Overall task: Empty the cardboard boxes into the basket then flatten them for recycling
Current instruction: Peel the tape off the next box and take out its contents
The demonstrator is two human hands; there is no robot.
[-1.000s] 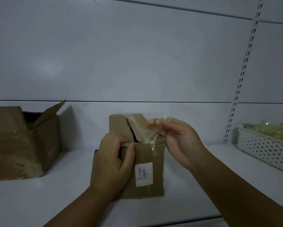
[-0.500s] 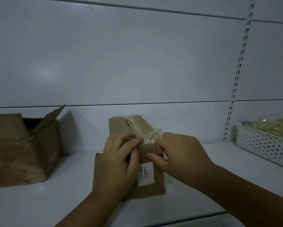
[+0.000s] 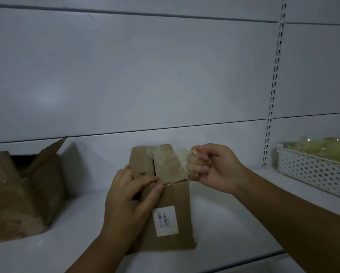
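Right hand [image 3: 216, 168] has left the front edge of the small box [image 3: 177, 196] and pulled out to the right since half a second ago, dragging a strip of clear tape [image 3: 182, 160] with it; tape now runs from fist to box top, far end stuck across the flaps; right grip closed tight, fingers curled round the tape end; left hand [image 3: 127, 201] grips the top front edge, thumb on the front face above the white label [image 3: 166, 220], likely bracing the light box against the pull; flaps not yet open; box stands mid-shelf [image 3: 234, 223], between the larger open box [image 3: 23, 194] at left and the white basket [image 3: 313, 174] at right, well apart from both; basket holds yellowish packets [image 3: 322, 146].
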